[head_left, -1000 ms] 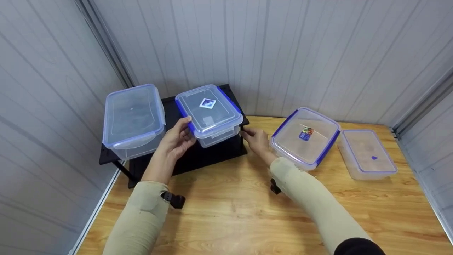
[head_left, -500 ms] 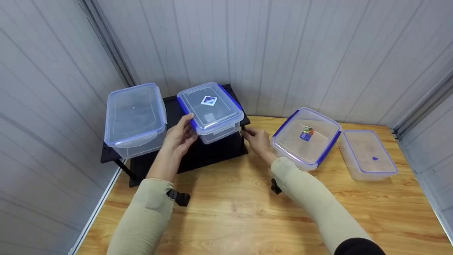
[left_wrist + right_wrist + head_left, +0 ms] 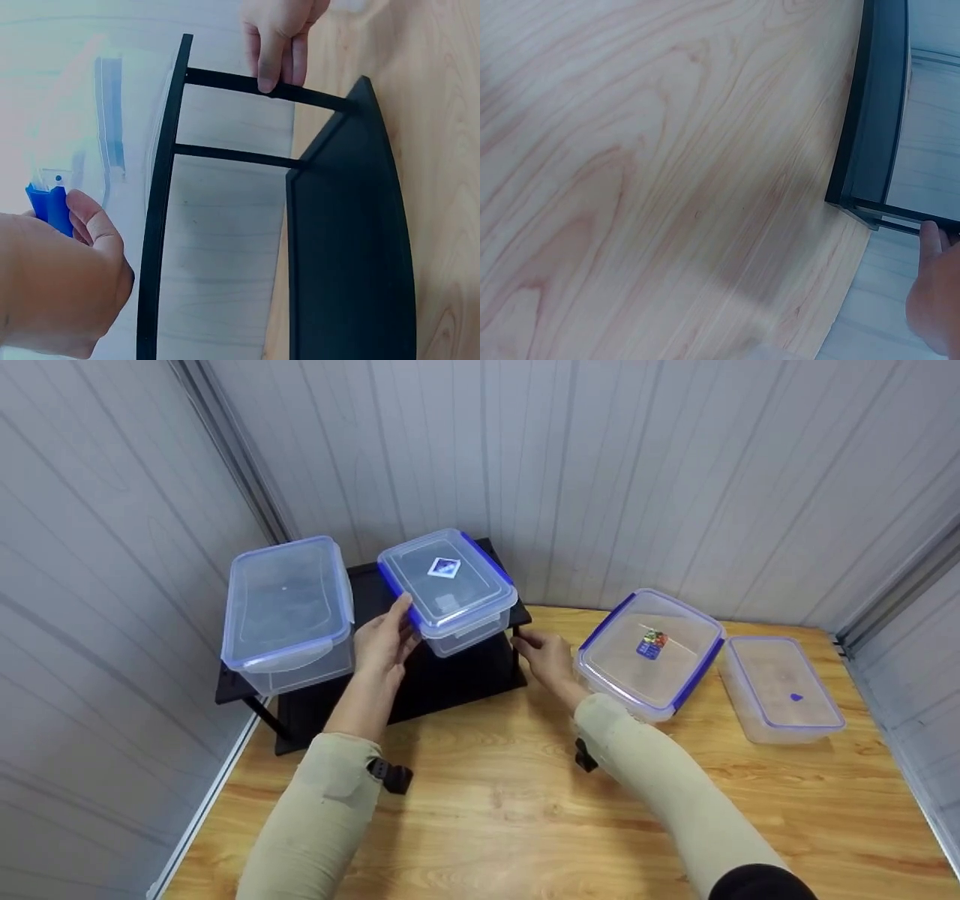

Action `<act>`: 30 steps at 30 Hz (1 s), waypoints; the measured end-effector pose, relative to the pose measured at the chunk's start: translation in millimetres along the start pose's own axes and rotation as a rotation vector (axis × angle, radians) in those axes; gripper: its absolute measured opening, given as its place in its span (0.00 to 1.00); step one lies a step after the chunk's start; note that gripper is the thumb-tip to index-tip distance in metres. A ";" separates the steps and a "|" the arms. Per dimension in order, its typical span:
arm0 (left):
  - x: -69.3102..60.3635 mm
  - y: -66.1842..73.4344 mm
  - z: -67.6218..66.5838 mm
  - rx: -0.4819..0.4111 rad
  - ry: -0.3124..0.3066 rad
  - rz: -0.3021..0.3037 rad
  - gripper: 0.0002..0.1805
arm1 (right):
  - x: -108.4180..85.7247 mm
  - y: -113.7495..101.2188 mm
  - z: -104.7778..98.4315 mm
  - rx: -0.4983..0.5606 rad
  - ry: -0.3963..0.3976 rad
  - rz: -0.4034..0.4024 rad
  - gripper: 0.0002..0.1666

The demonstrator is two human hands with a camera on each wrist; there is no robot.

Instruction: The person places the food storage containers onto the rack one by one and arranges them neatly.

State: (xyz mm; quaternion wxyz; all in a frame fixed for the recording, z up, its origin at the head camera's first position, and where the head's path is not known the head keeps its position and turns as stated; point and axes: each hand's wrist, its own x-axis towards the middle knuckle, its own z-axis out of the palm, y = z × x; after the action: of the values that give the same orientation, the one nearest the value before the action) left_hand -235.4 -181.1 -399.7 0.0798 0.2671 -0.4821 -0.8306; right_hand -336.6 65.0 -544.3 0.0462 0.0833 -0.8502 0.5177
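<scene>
My left hand [image 3: 382,643] grips the blue left edge of a clear lidded box [image 3: 450,585] with a diamond-shaped sticker, over the right part of the black two-tier rack [image 3: 366,585]. In the left wrist view the left hand [image 3: 71,277] pinches a blue clip [image 3: 51,208], clear of the rack's upper shelf edge. My right hand [image 3: 546,660] holds the rack's front right post; its fingers lie on that post in the left wrist view too. The right wrist view shows this hand [image 3: 936,292] at the post, partly cut off by the frame.
A larger clear box [image 3: 287,607] stands on the rack's left side. On the wooden table [image 3: 487,810], to the right, are a box with blue side clips [image 3: 637,675] and a smaller clear box [image 3: 787,682]. Panelled walls [image 3: 600,472] stand behind and at both sides.
The left hand and its box have moved slightly up and away, toward the back wall. The right hand has stayed at the post.
</scene>
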 end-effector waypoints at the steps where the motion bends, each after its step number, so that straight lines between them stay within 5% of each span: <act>1: -0.6 -0.6 0.0 0.003 0.003 0.003 0.26 | -0.4 0.0 -0.1 -0.002 -0.002 0.003 0.13; 15: -22.2 -8.7 -6.0 0.050 -0.059 -0.054 0.20 | 0.3 -0.4 -1.3 0.000 -0.022 0.023 0.14; 21: -23.5 -7.2 -4.4 -0.010 -0.085 -0.076 0.16 | 0.3 -1.8 -1.9 -0.004 -0.029 0.034 0.13; 30: -20.2 -3.7 -6.7 -0.151 -0.040 -0.061 0.14 | -0.6 -2.5 -2.2 0.018 -0.027 0.013 0.14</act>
State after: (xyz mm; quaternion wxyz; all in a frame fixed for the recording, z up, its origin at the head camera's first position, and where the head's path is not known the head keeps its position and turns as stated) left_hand -214.4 -176.4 -398.0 0.0647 0.2581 -0.4112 -0.8719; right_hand -335.5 65.9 -541.2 0.0308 0.0851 -0.8465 0.5246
